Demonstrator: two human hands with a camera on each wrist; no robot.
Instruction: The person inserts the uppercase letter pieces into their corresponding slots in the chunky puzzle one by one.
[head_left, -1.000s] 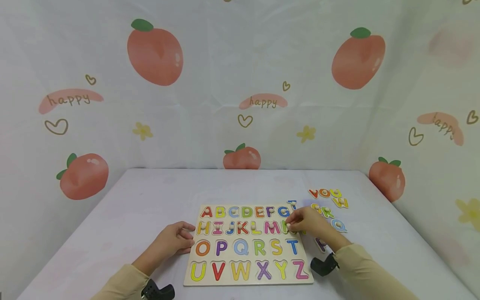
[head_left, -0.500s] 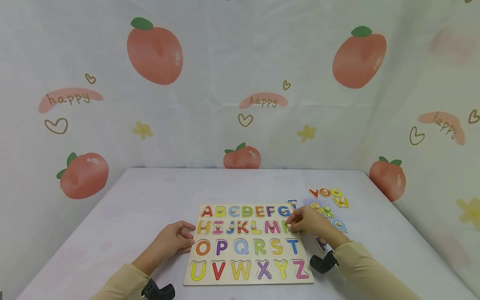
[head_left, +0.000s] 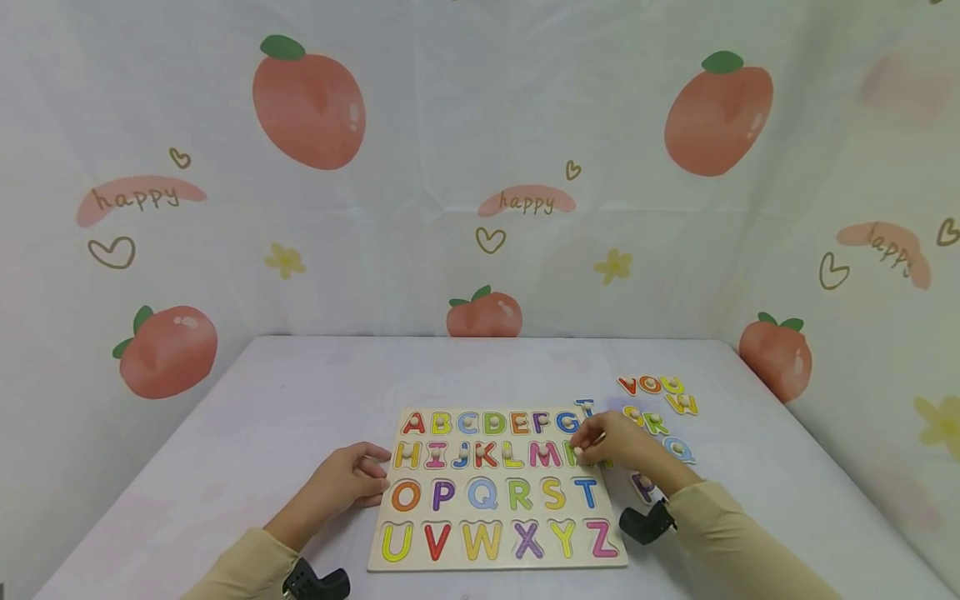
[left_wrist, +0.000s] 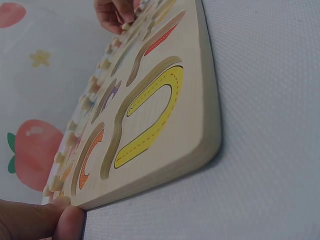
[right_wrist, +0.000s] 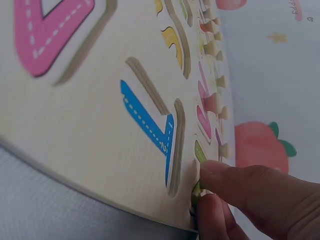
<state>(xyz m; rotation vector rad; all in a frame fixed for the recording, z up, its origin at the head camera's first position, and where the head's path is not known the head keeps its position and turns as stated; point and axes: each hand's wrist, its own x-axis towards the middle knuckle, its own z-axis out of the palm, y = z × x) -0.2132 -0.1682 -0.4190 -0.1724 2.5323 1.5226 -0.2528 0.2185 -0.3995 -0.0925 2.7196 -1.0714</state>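
Right hand (head_left: 618,442) pinches green letter (right_wrist: 200,151) on alphabet board (head_left: 495,515); backdrop (head_left: 420,208) reads "happy".

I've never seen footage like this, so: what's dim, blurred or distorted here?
Head view: bright, no strong glare, soft shadow near the left hand; left wrist view: dimmer, the board foreshortened by the steep angle, the right hand soft; right wrist view: dim too, printed peach hazy, fingers hiding part of the green letter piece.

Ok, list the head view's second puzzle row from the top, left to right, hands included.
Left hand, H piece, I piece, J piece, K piece, L piece, M piece, right hand on a green piece.
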